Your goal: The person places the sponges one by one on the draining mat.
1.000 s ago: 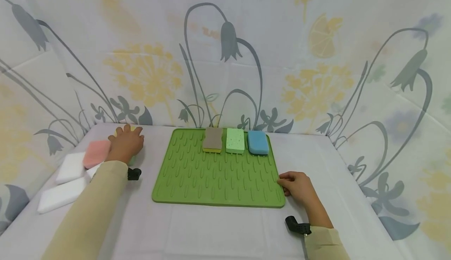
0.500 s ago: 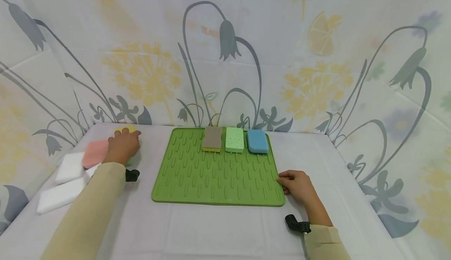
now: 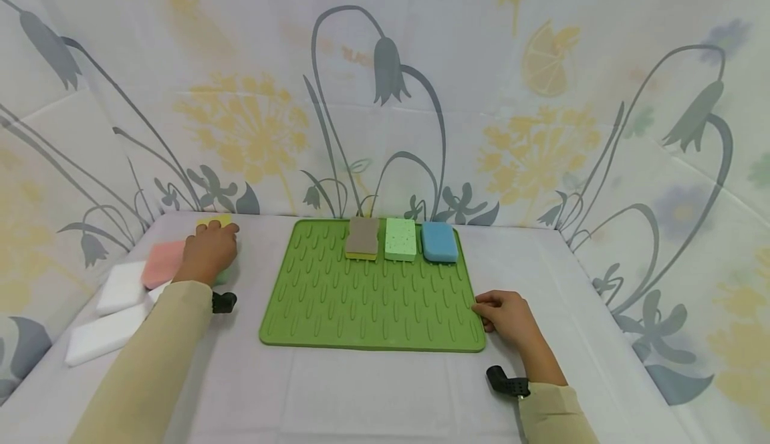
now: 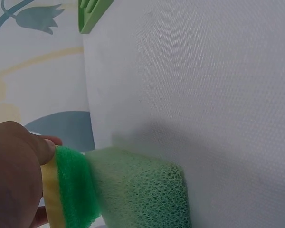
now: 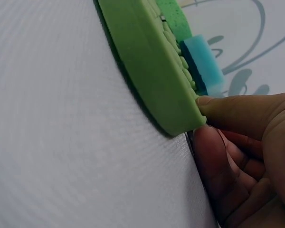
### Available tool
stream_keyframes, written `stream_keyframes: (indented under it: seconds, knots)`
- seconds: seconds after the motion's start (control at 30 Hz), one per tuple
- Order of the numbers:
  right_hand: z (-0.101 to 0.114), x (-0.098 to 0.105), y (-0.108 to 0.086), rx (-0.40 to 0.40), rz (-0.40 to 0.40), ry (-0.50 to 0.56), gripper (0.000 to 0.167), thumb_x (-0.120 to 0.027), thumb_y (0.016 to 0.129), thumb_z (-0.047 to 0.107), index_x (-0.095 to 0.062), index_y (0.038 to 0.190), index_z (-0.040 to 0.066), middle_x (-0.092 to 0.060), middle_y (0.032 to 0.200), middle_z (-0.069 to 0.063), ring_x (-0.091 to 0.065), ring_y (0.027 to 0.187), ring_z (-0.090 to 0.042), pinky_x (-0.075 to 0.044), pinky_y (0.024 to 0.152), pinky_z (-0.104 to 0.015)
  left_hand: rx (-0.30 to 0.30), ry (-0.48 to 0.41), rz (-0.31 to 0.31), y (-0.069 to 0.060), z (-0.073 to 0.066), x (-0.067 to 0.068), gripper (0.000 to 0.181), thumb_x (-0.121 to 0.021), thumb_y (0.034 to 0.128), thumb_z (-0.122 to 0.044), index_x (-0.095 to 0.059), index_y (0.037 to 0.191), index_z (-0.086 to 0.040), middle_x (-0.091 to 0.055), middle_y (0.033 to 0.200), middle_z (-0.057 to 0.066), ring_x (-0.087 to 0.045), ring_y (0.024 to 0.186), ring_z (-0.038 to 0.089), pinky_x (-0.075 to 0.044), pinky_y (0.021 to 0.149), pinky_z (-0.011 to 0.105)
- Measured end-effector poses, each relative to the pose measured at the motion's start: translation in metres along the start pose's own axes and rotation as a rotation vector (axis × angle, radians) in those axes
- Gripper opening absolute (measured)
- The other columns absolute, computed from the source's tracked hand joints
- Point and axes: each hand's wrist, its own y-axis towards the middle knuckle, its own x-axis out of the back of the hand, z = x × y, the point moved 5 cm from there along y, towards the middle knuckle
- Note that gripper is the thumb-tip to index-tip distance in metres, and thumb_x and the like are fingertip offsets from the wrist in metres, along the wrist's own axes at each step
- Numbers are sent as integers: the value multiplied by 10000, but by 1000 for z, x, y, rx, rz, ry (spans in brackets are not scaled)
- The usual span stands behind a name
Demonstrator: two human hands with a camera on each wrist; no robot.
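At the back left in the head view, my left hand [image 3: 208, 251] is over a group of sponges, with a yellow one [image 3: 215, 219] showing past its fingers. The left wrist view shows its thumb and fingers gripping a yellow-and-green sponge [image 4: 76, 187], beside a porous green sponge [image 4: 145, 190]. My right hand [image 3: 510, 318] pinches the right edge of the green ridged mat [image 3: 373, 310]; the right wrist view shows thumb and finger on the mat's rim [image 5: 156, 85]. A grey-brown sponge [image 3: 363, 237], a light green one [image 3: 400, 239] and a blue one [image 3: 440, 242] lie in a row along the mat's back edge.
Left of my left hand lie a pink sponge [image 3: 162, 263] and several white ones, among them a white block [image 3: 105, 335] nearer the front. A flower-printed cloth [image 3: 259, 116] stands behind the white table surface [image 3: 361, 397].
My left hand's spread fingers have drawn together and closed on the sponge, with the hand slightly lower. My right hand stays at the mat's edge.
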Motion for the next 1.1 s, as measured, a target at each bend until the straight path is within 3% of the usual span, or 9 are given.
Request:
stream_keyframes:
  seconds: [0.33, 0.63, 0.87, 1.1]
  knots:
    - [-2, 0, 3, 1, -1, -5, 293, -668, 902, 187, -683, 1116, -12, -708, 860, -82, -623, 632, -136, -543, 590, -278, -17, -19, -38, -3, -7, 2, 432, -290, 995, -115, -485, 1366, -9, -444, 1289, 324, -400, 1175, 522, -418, 881, 670]
    - [-3, -1, 3, 8, 2, -12, 300, -664, 906, 195, -680, 1122, -13, -707, 868, -81, -622, 638, -135, -541, 596, -281, -19, -54, -12, -5, -18, 4, 442, -261, 1020, -133, -422, 1421, -35, -383, 1362, 305, -330, 1287, 501, -381, 979, 656]
    - [-4, -1, 2, 5, 1, -11, 304, -667, 900, 194, -681, 1114, -22, -708, 863, -80, -622, 634, -134, -540, 593, -282, -66, -47, -74, -7, -31, 6, 412, -293, 1017, -84, -451, 1392, -20, -424, 1315, 325, -394, 1236, 514, -396, 987, 628]
    - [-3, -2, 2, 18, 3, -11, 301, -665, 904, 195, -681, 1114, -19, -709, 868, -82, -623, 638, -133, -541, 593, -277, -82, -63, -98, -10, -41, 4, 396, -332, 1011, -71, -465, 1381, -19, -419, 1326, 326, -386, 1260, 520, -417, 969, 625]
